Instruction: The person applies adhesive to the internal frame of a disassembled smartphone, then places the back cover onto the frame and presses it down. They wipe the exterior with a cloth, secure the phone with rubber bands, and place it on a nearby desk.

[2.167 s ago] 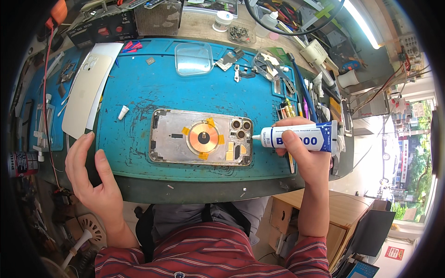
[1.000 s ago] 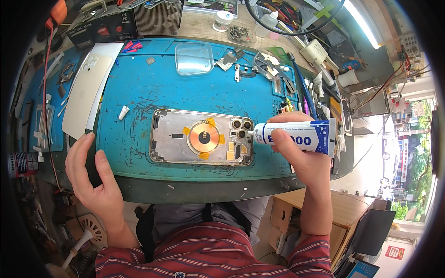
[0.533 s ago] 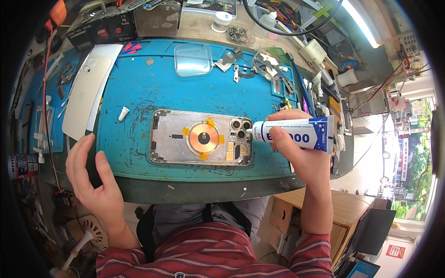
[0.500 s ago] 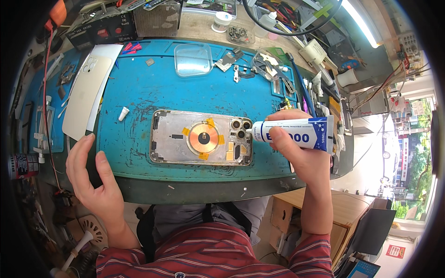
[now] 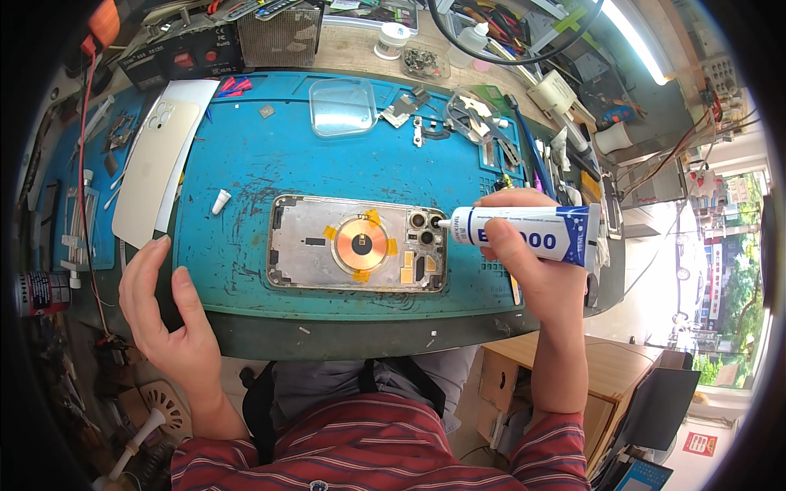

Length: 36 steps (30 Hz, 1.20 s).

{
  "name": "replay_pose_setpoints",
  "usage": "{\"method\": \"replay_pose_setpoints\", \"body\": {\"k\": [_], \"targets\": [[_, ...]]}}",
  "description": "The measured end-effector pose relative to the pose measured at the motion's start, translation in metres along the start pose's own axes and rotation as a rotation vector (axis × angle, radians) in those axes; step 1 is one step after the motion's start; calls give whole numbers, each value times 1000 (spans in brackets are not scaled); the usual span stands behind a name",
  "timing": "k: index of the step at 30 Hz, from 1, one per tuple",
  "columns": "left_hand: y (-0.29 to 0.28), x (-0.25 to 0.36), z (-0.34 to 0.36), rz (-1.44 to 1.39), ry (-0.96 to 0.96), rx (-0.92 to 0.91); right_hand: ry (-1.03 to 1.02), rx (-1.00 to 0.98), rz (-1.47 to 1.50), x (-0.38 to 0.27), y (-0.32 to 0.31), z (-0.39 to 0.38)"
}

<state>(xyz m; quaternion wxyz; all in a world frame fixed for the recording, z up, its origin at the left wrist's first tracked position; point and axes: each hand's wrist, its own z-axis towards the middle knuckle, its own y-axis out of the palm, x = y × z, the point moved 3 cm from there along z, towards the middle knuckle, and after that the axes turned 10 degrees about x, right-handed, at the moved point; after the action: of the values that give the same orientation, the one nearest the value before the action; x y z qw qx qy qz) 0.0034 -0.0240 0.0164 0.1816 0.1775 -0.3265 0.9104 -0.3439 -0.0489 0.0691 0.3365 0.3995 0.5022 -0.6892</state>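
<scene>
On the blue mat lies a smartphone (image 5: 307, 262) without its back cover, its metal inside facing up. A copper charging coil (image 5: 344, 245) held by orange tape sits mid-body, and several camera lenses (image 5: 425, 237) sit at its right end. My right hand (image 5: 536, 274) grips a white and blue glue tube (image 5: 561, 217) from the side. The thin nozzle points left, at the phone's right edge beside the camera lenses; whether it touches cannot be made out. My left hand (image 5: 173, 323) is open and empty at the mat's lower left, fingertips near the cream back cover (image 5: 155, 164).
A small white cap (image 5: 221, 201) lies left of the phone. Beyond it are a clear plastic box (image 5: 342, 108), metal brackets (image 5: 405, 106) and a tray of small parts (image 5: 475, 114). Tools (image 5: 544, 168) crowd the right side, and cotton swabs (image 5: 115, 182) lie far left.
The glue tube in my right hand has shifted slightly right and away from me, its nozzle now higher along the phone's right edge. My left hand has barely moved.
</scene>
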Motion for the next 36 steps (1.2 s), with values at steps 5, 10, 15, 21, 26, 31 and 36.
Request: {"method": "replay_pose_setpoints", "body": {"k": [5, 10, 15, 21, 26, 31, 36], "targets": [[1, 1, 1, 1, 13, 12, 163, 54, 258, 5, -3, 0], [2, 3, 2, -9, 16, 9, 461, 76, 1146, 39, -17, 4], [1, 3, 2, -7, 14, -4, 490, 135, 1621, 49, -29, 15], [-1, 3, 2, -1, 19, -27, 440, 124, 1125, 44, -23, 10], [-1, 4, 4, -7, 21, -15, 237, -39, 452, 17, 6, 11], [-2, 2, 4, -22, 21, -45, 117, -83, 207, 8, 19, 12], [-3, 4, 4, -19, 24, -49, 100, -91, 152, 9, 23, 13]]}}
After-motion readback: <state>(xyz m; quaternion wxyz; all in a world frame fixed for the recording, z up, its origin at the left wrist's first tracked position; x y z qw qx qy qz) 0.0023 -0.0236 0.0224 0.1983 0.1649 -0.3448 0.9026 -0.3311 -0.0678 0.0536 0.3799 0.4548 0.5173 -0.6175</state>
